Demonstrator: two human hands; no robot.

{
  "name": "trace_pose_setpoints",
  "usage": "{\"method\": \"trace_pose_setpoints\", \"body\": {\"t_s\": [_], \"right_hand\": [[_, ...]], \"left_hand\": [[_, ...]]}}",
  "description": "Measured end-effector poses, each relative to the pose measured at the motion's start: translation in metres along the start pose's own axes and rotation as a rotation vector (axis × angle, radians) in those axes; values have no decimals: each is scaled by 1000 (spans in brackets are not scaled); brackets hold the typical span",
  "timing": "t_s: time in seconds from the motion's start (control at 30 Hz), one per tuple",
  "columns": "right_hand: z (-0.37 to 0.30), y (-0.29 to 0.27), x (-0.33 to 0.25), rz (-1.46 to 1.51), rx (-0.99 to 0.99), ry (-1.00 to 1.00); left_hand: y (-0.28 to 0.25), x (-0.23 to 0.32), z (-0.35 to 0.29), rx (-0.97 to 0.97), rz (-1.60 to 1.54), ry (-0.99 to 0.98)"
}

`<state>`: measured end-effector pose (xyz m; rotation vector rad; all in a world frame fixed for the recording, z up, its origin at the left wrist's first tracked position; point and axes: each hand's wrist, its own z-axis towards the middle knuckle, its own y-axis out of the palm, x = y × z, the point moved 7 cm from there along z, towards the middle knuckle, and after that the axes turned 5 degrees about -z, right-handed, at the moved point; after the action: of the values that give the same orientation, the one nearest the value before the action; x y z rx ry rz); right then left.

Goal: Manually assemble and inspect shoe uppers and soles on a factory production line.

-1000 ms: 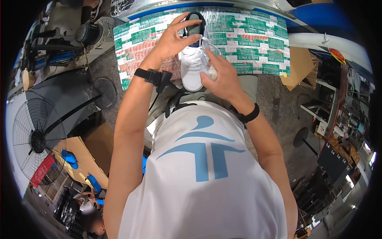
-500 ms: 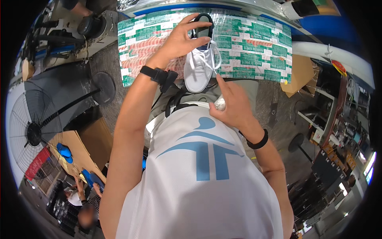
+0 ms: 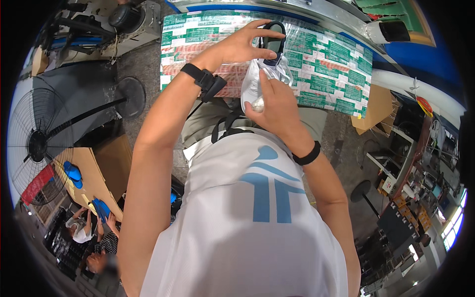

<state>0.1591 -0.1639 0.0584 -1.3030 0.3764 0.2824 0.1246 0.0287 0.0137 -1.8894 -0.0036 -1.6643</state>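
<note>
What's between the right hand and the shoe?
A whitish wad, tucked between the right hand and the shoe's toe; the head view shows it.

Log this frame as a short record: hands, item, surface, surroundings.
left hand: thumb and fingers at the shoe opening; firmness of grip unclear
right hand: over the front of the shoe, holding a pale wad
item: white lace-up shoe, dark around the opening, toe toward the wearer
surface: table covered in green-and-white printed tape
left side: pedestal fan; blue footwear on cardboard
other people: at lower left, hands near blue footwear
</note>
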Motion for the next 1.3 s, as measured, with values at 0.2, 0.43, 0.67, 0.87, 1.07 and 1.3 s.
{"method": "trace_pose_setpoints", "body": {"t_s": [0.2,0.43,0.67,0.87,1.07,1.3], "right_hand": [[6,3,-3,159,18,118],[-15,-6,-11,283,-14,99],[-18,-4,-26,342,-105,-62],[-60,-51,52,435,67,210],[-63,-6,178,170,212,522],[-29,16,235,-254,213,247]], "left_hand": [[0,3,3,-6,-22,-36],[10,4,-2,34,-44,30],[2,0,1,-2,-28,-10],[26,5,-30,335,-260,-258],[71,-3,-57,502,-23,-243],[35,-62,-88,341,-873,-451]]}}
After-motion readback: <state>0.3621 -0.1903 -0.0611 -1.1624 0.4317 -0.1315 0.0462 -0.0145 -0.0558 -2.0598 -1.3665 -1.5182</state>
